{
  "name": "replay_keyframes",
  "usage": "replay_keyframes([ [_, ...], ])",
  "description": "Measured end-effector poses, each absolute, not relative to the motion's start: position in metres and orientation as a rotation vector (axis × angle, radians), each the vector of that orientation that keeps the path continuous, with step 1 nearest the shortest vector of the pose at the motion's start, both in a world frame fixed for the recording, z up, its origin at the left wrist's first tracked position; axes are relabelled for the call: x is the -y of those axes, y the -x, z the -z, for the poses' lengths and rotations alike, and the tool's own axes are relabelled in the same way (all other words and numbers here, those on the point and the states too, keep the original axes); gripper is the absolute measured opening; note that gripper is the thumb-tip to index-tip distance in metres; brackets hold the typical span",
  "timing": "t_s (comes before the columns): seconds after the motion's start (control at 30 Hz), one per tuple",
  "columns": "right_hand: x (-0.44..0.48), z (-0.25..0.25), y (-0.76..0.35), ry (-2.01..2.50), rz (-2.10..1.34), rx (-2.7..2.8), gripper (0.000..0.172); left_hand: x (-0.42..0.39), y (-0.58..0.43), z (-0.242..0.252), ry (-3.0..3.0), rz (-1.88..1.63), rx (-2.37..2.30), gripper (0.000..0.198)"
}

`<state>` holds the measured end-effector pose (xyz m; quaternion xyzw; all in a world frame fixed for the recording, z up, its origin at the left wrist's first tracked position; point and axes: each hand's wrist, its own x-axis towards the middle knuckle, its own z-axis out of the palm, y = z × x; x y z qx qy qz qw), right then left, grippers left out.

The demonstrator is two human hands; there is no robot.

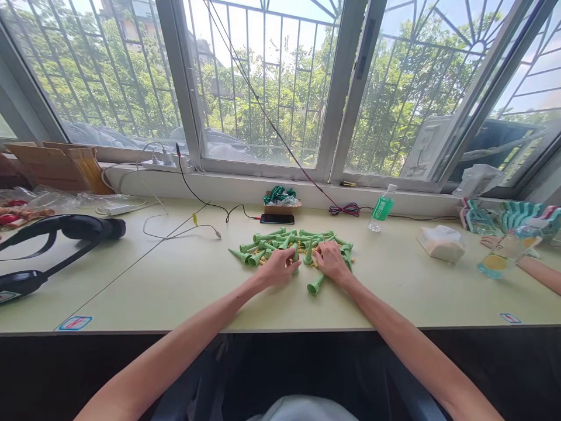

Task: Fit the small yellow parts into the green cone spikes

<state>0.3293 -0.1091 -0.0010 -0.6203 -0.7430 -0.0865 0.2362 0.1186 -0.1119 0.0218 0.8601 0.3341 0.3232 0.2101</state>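
A heap of green cone-shaped plastic pieces (280, 240) lies on the pale table (175, 280) in front of me, with small yellowish bits among them. My left hand (278, 266) rests at the heap's near edge, fingers curled onto a green cone. My right hand (332, 261) is beside it, fingers bent into the pile; what they pinch is hidden. One green cone (315, 285) lies apart, between my wrists.
A black phone (277, 218) and a small box of green items (281, 200) sit behind the heap. A water bottle (382, 208) stands right of them, a tissue pack (442, 242) further right. Black headgear (56, 234) lies left. Another person's arm (537, 270) reaches in at far right.
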Motion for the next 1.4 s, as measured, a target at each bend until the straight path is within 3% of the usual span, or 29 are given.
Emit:
replay_keyframes([
  [0.87, 0.1145, -0.0052, -0.3251, 1.663, 0.161, 2.032, 0.015, 0.1137, -0.1186, -0.0239, -2.384, -0.883, -0.934, 0.017],
  [1.1, 0.1146, -0.0052, -0.3263, 1.687, 0.182, 2.049, 0.006, 0.1127, -0.1183, -0.0222, -2.387, -0.891, -0.925, 0.019],
  [1.4, 0.1158, -0.0086, -0.3260, 1.694, 0.115, 2.049, 0.013, 0.1125, -0.1182, -0.0220, -2.397, -0.893, -0.930, 0.020],
])
